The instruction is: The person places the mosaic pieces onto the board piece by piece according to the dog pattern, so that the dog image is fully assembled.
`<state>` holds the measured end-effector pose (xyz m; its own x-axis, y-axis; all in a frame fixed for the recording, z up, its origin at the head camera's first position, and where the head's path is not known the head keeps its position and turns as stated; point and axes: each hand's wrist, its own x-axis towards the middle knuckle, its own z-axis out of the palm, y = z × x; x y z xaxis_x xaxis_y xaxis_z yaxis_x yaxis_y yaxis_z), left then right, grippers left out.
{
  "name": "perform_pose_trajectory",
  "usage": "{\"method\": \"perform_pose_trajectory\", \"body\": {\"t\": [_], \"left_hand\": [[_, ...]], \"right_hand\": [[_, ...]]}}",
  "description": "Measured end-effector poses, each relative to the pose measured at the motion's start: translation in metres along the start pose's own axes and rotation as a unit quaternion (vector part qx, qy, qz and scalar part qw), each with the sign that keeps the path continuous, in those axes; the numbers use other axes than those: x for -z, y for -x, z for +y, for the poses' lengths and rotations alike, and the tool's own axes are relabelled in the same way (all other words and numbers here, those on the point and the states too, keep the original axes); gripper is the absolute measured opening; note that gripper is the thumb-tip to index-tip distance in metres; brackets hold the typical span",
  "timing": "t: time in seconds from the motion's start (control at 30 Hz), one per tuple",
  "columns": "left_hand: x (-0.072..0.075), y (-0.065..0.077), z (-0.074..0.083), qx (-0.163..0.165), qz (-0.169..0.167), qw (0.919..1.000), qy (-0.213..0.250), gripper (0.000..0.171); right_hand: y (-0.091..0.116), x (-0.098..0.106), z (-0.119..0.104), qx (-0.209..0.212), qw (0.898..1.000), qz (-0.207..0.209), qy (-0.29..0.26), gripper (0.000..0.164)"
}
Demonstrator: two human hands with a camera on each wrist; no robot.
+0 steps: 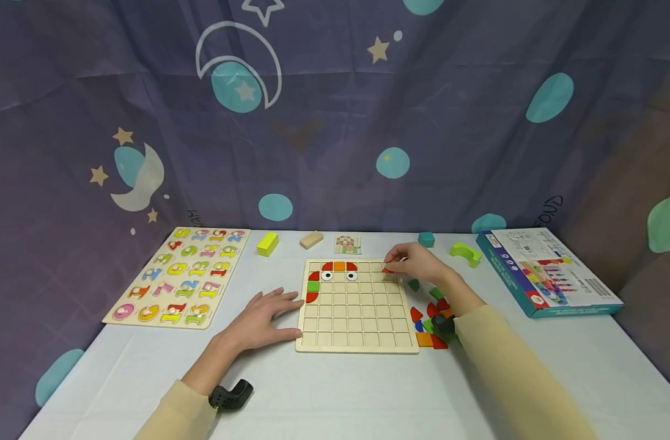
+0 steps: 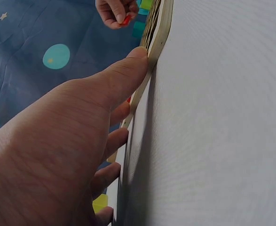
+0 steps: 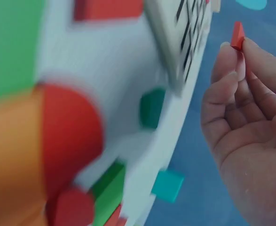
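A wooden grid board (image 1: 357, 324) lies on the table between the hands. Red rounded pieces (image 1: 313, 276), an orange square (image 1: 339, 266), a green square (image 1: 313, 286) and two eye pieces (image 1: 326, 276) sit in its upper left cells. My left hand (image 1: 266, 321) rests by the board's left edge, its thumb (image 2: 128, 70) touching the rim and its fingers loosely extended. Above the board's upper right corner, my right hand (image 1: 417, 264) pinches a small red piece (image 3: 238, 36) between thumb and fingertips. In the right wrist view that piece is off the board.
Loose coloured pieces (image 1: 425, 339) lie right of the board. A picture card (image 1: 348, 244) and several blocks, including a yellow one (image 1: 267, 244) and a green arch (image 1: 466, 253), stand behind. A number puzzle (image 1: 175, 278) lies left; a flat box (image 1: 549, 272) lies right.
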<state>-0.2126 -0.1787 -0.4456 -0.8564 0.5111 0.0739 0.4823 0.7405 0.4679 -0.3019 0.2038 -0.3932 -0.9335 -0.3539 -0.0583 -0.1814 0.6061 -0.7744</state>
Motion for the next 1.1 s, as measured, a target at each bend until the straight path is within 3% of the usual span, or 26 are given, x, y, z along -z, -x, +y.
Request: {"method": "perform_pose_trajectory", "body": {"t": [0.67,1.1], "left_hand": [[0.001,0.000,0.001,0.009,-0.003,0.9999,0.002,0.070],[0.001,0.000,0.001,0.009,-0.004,0.9999,0.006,0.070]], "right_hand": [[-0.033,-0.045,-0.031,0.041,0.999,-0.024,-0.008,0.009],[-0.044,-0.064,-0.045,0.038,0.998,-0.046,0.013,0.007]]}}
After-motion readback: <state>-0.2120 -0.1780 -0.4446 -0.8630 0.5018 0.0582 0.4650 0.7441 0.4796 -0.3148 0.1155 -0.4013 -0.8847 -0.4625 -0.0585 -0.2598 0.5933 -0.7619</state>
